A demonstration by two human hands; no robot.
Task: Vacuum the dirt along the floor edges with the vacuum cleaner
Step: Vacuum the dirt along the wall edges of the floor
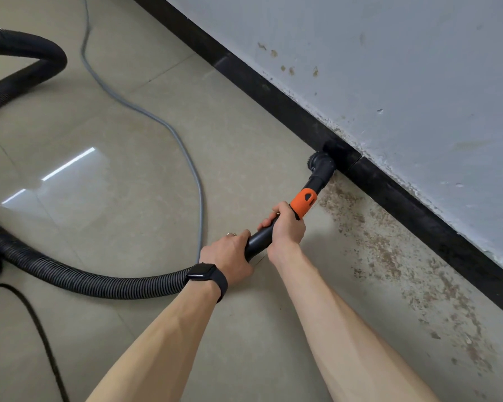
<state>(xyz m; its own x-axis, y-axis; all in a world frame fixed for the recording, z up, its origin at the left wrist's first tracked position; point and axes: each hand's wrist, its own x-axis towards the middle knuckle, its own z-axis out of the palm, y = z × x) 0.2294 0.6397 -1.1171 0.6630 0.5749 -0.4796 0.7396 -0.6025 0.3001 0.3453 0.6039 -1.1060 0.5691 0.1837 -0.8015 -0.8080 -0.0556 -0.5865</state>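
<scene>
**Both hands on the wand, nozzle at the skirting**

Two bare forearms reach forward over the beige tiled floor [145,132]. A thin black cord [41,335] lies on the tiles at the lower left. The left hand [230,256], with a dark watch [204,274] on its wrist and a ring [231,234] on one finger, is wrapped round the rear end of the vacuum's black wand [259,237], where the ribbed black hose [99,281] joins it. Just ahead, the right hand [286,224] grips the same wand, fingers curled over the top, right behind the orange collar [302,203]. Beyond the collar, the black nozzle [321,163] is set against the foot of the black skirting board [418,216]. Brown dirt [389,248] is scattered along the floor edge to the right of the nozzle. A grey cable [186,158] winds across the tiles to the left, and the hose loops away to the far left. Above the skirting rises a pale, stained wall [389,68].
</scene>
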